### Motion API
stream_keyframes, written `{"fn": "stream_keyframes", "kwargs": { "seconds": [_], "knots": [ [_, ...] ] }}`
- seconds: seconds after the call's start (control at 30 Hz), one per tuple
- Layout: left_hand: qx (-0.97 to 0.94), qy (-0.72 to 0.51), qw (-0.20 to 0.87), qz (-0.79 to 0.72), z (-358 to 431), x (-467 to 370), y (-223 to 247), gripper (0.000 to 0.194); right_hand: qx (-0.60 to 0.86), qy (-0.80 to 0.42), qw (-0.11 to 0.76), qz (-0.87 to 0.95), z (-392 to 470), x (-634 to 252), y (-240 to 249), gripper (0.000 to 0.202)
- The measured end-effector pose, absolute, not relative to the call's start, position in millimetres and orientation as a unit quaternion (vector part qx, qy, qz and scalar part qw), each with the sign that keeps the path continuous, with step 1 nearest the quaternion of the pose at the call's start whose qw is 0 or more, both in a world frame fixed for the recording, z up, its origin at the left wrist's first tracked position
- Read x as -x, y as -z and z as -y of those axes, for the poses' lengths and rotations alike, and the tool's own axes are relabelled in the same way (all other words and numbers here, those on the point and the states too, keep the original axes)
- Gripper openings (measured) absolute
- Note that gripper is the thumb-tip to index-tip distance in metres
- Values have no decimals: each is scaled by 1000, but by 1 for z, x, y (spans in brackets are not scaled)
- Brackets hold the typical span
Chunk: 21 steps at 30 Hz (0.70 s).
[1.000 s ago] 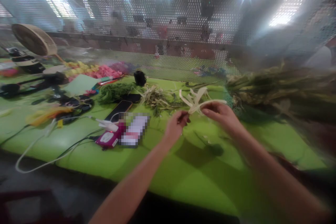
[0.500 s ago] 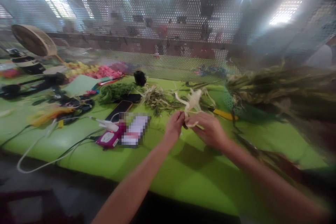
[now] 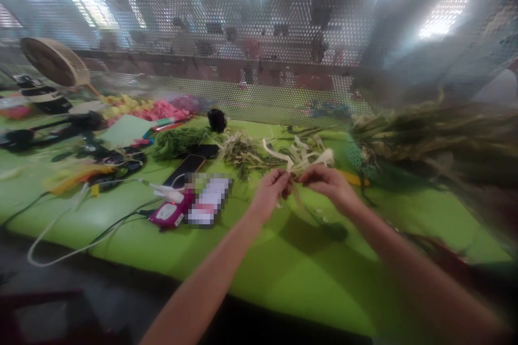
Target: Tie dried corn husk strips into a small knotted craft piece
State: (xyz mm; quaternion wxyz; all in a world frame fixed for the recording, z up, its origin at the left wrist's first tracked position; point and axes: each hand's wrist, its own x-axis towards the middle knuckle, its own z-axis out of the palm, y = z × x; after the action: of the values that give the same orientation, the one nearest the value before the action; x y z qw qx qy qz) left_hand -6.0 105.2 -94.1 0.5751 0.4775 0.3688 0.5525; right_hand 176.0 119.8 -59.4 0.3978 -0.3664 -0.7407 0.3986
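My left hand (image 3: pixel 272 190) is closed in a pinch round the base of some pale, ribbon-like strips (image 3: pixel 288 160); they look like dried plant fibre. Close beside it, my right hand (image 3: pixel 328 182) pinches at the same base, its fingertips almost touching the left ones. The strips fan up and to the right above both hands, and a thin piece hangs below. Just behind my right hand lies a yellow-handled tool (image 3: pixel 356 178), partly covered. Beyond the left hand is a heap of dried strips (image 3: pixel 240 150).
To the left are a purple power strip (image 3: pixel 165 216) with cables, a lit phone (image 3: pixel 210 202), a dark phone (image 3: pixel 184 168) and a green fibre bundle (image 3: pixel 178 143). A green basket (image 3: pixel 356 157) with long dried leaves (image 3: pixel 424 135) stands right. A perforated screen (image 3: pixel 251 91) bounds the back.
My right hand has drawn slightly away from the left, its fingers now pinching. The pale strips, bunched upright before, now spread to the right, with a thin piece hanging below.
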Motion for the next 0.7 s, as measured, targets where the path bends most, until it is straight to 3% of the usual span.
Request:
{"fn": "stream_keyframes", "kwargs": {
  "seconds": [0.1,0.33,0.47,0.6,0.7],
  "knots": [
    [-519,-541,535,-389,-103,5,92,24,427,-455,436,649,-127,-176,64,19],
    [-544,-518,508,-421,-102,0,96,19,420,-390,518,635,-112,-164,61,21],
    [-530,-551,522,-376,-101,-4,97,25,365,-216,494,759,-94,-158,60,9],
    [-505,-565,552,-347,-99,-3,94,25,288,10,396,872,-88,-157,67,22],
    [-485,-550,603,-315,-98,0,90,24,283,112,358,883,-89,-158,71,27]
  ]
}}
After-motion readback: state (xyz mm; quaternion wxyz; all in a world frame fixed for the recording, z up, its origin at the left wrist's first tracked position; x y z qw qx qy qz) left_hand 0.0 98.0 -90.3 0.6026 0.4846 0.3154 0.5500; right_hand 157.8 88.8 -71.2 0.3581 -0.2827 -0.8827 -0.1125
